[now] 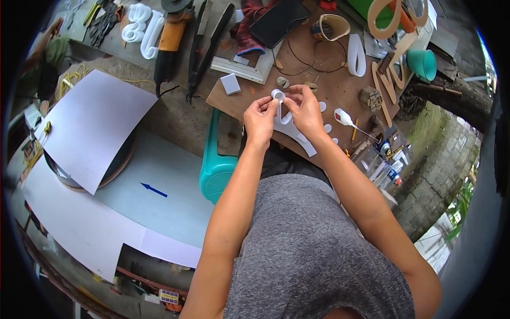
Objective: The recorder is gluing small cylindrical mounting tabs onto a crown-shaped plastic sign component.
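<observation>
In front of my torso, at the near edge of the brown work board (226, 101), both hands pinch a small piece of curled white strip (278, 94). My left hand (258, 118) grips its left side with thumb and fingertips. My right hand (306, 110) closes on it from the right, thumb against the strip. The piece has a ring at the top and a looped part below, partly hidden by my fingers. Beneath the hands lies a curved white sheet offcut (305, 144). Several small white discs (328, 128) lie right of my right hand, near a white squeeze bottle (343, 116) with a thin nozzle.
A white block (230, 84), black phone (280, 22), orange angle grinder (174, 33) and white letter shapes (152, 36) lie farther back. Brown letter shapes (383, 87) and a green cup (422, 65) are at right. A teal stool (218, 178) and large white sheets (101, 122) stand left.
</observation>
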A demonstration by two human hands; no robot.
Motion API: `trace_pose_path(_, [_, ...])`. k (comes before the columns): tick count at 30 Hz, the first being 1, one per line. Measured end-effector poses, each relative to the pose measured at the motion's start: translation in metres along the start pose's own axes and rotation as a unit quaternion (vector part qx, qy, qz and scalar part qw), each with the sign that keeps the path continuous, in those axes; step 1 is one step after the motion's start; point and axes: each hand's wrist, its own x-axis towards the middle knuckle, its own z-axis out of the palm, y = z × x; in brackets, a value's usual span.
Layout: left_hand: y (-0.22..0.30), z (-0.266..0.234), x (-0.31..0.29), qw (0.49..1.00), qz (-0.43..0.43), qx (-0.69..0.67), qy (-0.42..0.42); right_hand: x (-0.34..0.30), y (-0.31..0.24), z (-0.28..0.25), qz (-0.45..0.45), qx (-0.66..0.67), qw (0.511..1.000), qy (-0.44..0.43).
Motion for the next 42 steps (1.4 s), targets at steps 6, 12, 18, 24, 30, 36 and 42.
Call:
trace_pose_path(6, [-0.001,-0.001,0.001,1.000,-0.012,-0.005,0.005,0.004,0.005,0.006,-0.045,0.021,0.998,-0.024])
trace_pose_path(12, [-0.003,-0.002,0.001,1.000,0.008,0.023,0.013,0.004,0.003,0.003,-0.054,-0.011,0.998,-0.028])
trace_pose_path(18, [-0.003,-0.001,0.000,0.999,0.021,0.024,0.006,0.000,-0.003,0.001,-0.074,-0.040,0.996,-0.022])
trace_pose_path(24, [-0.006,-0.001,0.003,1.000,0.022,0.005,0.001,-0.033,0.000,-0.008,-0.115,-0.010,0.992,0.050])
trace_pose_path(30, [-0.012,-0.004,0.007,1.000,0.006,0.016,-0.023,-0.114,0.035,-0.074,-0.241,-0.107,0.951,0.160])
trace_pose_path(36, [-0.015,-0.005,0.011,0.999,0.015,0.039,-0.031,-0.153,0.082,-0.101,-0.141,-0.071,0.967,0.202])
trace_pose_path(42, [-0.013,-0.009,0.013,0.995,-0.006,0.092,-0.038,-0.160,0.109,-0.106,-0.066,-0.002,0.965,0.254])
